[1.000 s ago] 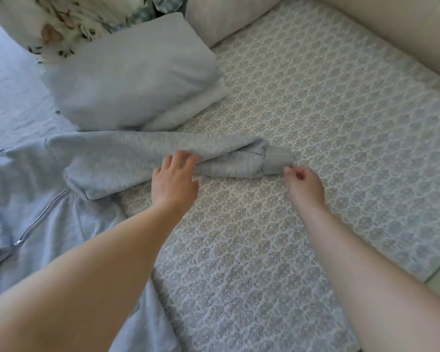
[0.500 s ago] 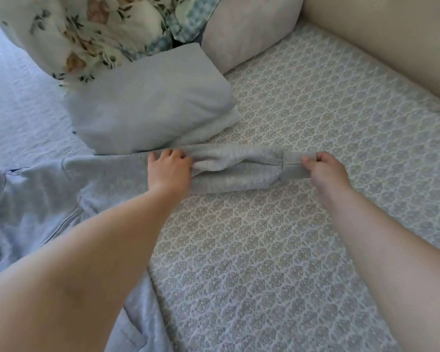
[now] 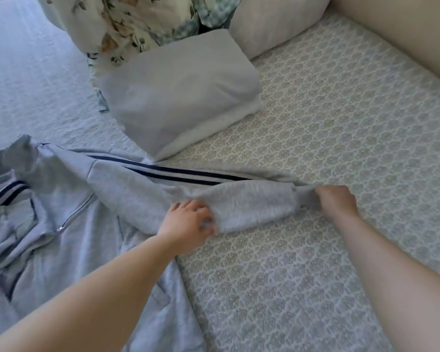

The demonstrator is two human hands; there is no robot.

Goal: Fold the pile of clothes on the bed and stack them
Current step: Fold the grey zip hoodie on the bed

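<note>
A grey zip-up jacket (image 3: 61, 237) with dark stripes lies spread on the bed at the left. Its sleeve (image 3: 252, 201) stretches out to the right across the patterned sheet (image 3: 328, 148). My right hand (image 3: 337, 200) grips the sleeve's cuff at its far right end. Near the sleeve's lower edge, around its middle, my left hand (image 3: 188, 223) holds the fabric with curled fingers. A folded stack of pale grey and white clothes (image 3: 181, 97) sits just behind the sleeve.
A floral-print fabric heap (image 3: 127, 24) lies behind the folded stack. A white pillow (image 3: 274, 21) leans at the back, and a beige padded edge (image 3: 404, 34) runs along the right. A pale textured bedspread (image 3: 31, 85) covers the left.
The sleeve has been pulled straighter and turned, so its dark stripes show. My right hand went from beside the cuff to gripping it. The view has shifted.
</note>
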